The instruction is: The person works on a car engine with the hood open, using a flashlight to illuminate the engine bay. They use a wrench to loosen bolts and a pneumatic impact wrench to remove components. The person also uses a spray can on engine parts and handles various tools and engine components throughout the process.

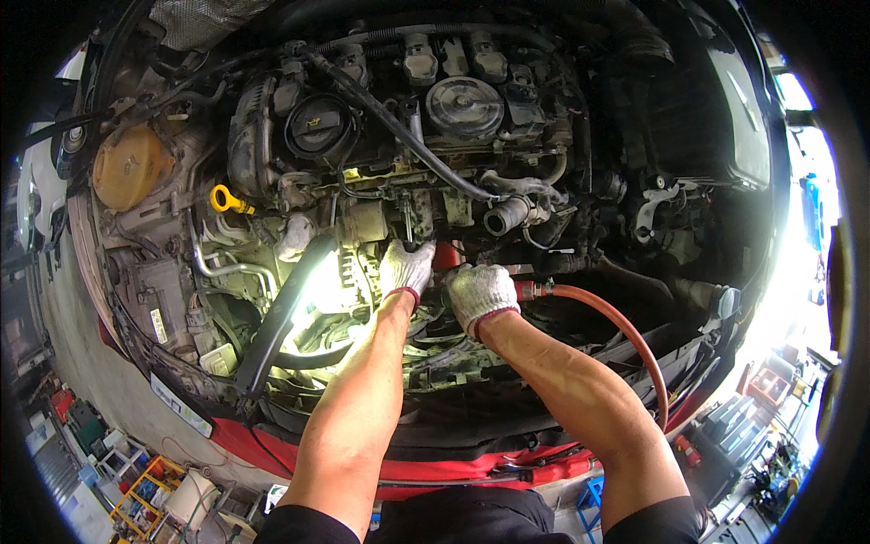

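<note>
White knit gloves (pixel 478 288): worn on both hands, their cuffs edged in dark red; bare forearms reach in from the lower edge.
Right hand (pixel 483 295): closed around a red tool (pixel 526 290), whose end shows just right of the glove.
Red tool: low at the front of the engine, level with the middle of the bay, mostly covered by the glove.
Orange-red hose (pixel 625 328): joined to that end by a metal fitting, curving right and down over the car's front edge.
Left hand (pixel 407 267): just beside the right, fingers up against the engine below a slim metal shaft (pixel 408 220); whether it grips anything, I cannot tell.
Red piece (pixel 447 257): between the two hands, partly hidden.
Work lamp (pixel 283 317): a dark bar leaning left of the left forearm, glowing onto the engine.
Yellow loop handle (pixel 220 198): upper left of the lamp.
Black filler cap (pixel 318 125): on the engine top, left of a round grey cover (pixel 464 107).
</note>
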### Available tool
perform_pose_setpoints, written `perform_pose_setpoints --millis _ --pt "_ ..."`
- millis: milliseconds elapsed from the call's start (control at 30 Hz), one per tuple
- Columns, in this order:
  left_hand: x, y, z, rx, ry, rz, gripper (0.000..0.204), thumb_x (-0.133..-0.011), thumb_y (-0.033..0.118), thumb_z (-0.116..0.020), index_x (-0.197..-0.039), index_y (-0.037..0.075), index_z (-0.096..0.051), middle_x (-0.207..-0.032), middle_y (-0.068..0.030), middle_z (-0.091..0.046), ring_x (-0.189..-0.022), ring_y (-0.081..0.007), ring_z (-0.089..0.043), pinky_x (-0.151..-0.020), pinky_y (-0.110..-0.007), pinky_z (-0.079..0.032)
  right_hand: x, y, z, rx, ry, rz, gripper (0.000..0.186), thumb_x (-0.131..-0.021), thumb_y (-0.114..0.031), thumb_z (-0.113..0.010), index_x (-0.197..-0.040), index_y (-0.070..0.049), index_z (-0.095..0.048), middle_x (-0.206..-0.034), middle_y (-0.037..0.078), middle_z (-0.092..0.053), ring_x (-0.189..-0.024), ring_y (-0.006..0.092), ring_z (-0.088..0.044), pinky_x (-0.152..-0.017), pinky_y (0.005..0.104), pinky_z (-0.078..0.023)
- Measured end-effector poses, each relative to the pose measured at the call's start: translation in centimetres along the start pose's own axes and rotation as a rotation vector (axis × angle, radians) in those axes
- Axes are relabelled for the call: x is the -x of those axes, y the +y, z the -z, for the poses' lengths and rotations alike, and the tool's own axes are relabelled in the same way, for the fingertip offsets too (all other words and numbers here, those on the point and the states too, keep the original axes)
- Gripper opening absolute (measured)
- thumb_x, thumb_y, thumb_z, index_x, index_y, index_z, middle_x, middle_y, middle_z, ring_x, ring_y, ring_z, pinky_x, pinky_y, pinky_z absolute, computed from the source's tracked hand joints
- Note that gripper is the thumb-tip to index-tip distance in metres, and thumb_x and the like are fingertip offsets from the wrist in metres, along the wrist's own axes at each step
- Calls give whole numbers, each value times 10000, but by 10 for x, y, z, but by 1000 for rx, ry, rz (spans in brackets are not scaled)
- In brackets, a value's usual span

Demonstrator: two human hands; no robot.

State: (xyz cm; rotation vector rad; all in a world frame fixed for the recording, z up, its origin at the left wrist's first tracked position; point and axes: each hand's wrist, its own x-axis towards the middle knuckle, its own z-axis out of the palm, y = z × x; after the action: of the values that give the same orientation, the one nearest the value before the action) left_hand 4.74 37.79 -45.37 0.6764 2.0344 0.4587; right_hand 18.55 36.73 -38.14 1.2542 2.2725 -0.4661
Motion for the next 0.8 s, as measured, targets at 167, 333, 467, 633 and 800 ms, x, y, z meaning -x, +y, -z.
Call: perform_pose_setpoints --millis 167,333,467,633,800 --pt "-6 -5 -2 71 -48 69 443 -790 414 -723 -938 3 -652 -730 -161 -684 -611 -277 -685 -583 -384 -548 -1 -2 -1 11 15 -2 198 -836 -181 -636 -996 -85 -705 -894 105 -728 -847 261 -713 -669 386 -543" --pt "-6 -10 0 -89 38 -44 459 -783 424 -718 -969 8 -660 -816 -171 -700 -727 -304 -694 -688 -397 -543 3 -4 8 11 7 25 195 -836 -184 -641 -991 -89 -710 -896 107 -731 -849 263 -716 -670 388 -543" --pt "-1 4 1 -119 -17 38 480 -779 423 -704 -1046 25 -669 -954 -177 -720 -868 -322 -687 -820 -404 -524 3 0 6 17 -12 22 195 -833 -187 -645 -988 -89 -711 -891 108 -731 -849 265 -716 -667 388 -541" --pt "-2 2 -2 -54 -69 49 494 -784 413 -724 -1092 31 -670 -939 -154 -725 -825 -297 -685 -786 -393 -534 4 1 2 19 12 6 183 -828 -187 -647 -968 -88 -711 -882 110 -729 -837 266 -716 -661 388 -540" --pt "-14 -15 -5 -58 -41 45 489 -796 400 -736 -1116 37 -666 -900 -121 -720 -742 -235 -684 -696 -369 -546 2 -3 1 28 37 21 170 -827 -182 -644 -956 -91 -709 -862 106 -729 -813 269 -718 -655 389 -539"
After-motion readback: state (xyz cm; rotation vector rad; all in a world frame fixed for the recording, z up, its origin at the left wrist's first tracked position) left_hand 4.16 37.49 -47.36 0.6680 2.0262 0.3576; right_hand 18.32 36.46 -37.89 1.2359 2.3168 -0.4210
